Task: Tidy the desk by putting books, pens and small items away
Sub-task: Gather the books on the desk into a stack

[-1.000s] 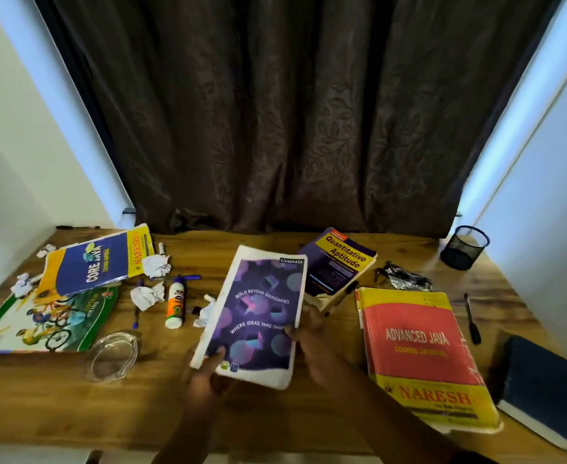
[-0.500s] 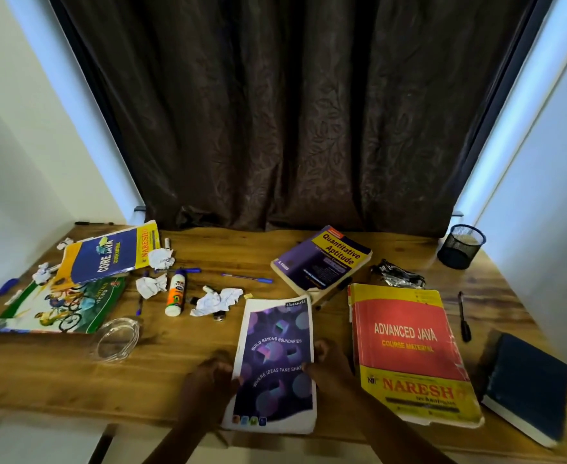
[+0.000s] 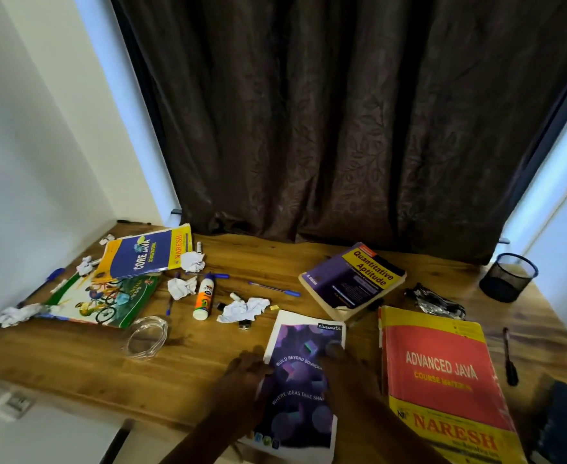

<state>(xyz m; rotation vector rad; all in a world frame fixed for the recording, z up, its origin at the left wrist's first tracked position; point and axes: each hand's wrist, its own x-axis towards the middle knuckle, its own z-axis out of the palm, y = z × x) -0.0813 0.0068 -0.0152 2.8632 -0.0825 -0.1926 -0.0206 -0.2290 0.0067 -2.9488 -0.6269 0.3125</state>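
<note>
Both hands are on the purple notebook [image 3: 303, 380], which lies flat at the desk's [image 3: 74, 356] near edge, its lower end reaching the rim. The left hand [image 3: 245, 366] rests at its left edge, and the right hand [image 3: 339, 360] presses its upper right part; how far either hand's fingers curl cannot be told through the blur. If the person draws it nearer, the notebook could tip off the desk. A sideways push risks knocking the red Java book [image 3: 442, 380] just beside it. The glass bowl [image 3: 146, 336], crumpled paper [image 3: 243, 309] and blue pen [image 3: 275, 289] lie loose and are easily swept by a forearm.
</note>
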